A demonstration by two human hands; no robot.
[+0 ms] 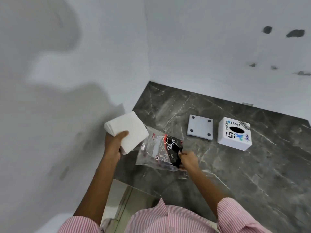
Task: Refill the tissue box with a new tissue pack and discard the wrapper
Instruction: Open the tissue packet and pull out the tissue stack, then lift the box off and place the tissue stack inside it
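Observation:
My left hand (114, 145) grips a thick stack of white tissues (129, 130), held above the counter's left edge, outside its wrapper. My right hand (187, 159) pinches the clear and black plastic wrapper (161, 152), which lies flattened on the dark marble counter (244, 174). The white cube tissue box (234, 134), with stickers and a dark oval slot on top, stands to the right. Its grey base plate (200, 127) with black corner feet lies beside the box, to its left.
White walls close the counter in at the left and at the back. The counter's front edge drops to a pale floor (121, 204) near my body.

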